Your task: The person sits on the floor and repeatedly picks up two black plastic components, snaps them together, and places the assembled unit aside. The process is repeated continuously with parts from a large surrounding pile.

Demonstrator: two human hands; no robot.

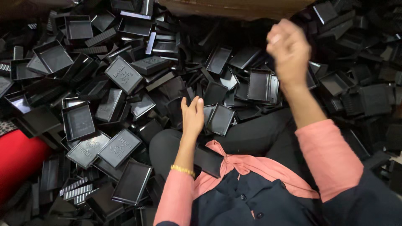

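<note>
My left hand (192, 115) reaches down over the heap of small black plastic trays, its fingers together and touching a tray (220, 119) just to its right; whether it grips anything I cannot tell. My right hand (289, 50) is raised higher at the upper right, blurred, fingers curled, with nothing visible in it. A stack of black trays (261, 86) lies between the two hands. One flat black piece (208, 161) rests on my lap beside my left forearm.
Black rectangular trays and lids cover the floor all around, some upright, some face down like the embossed lid (124, 74). A red object (19, 161) lies at the left edge. A brown cardboard edge (234, 8) runs along the top.
</note>
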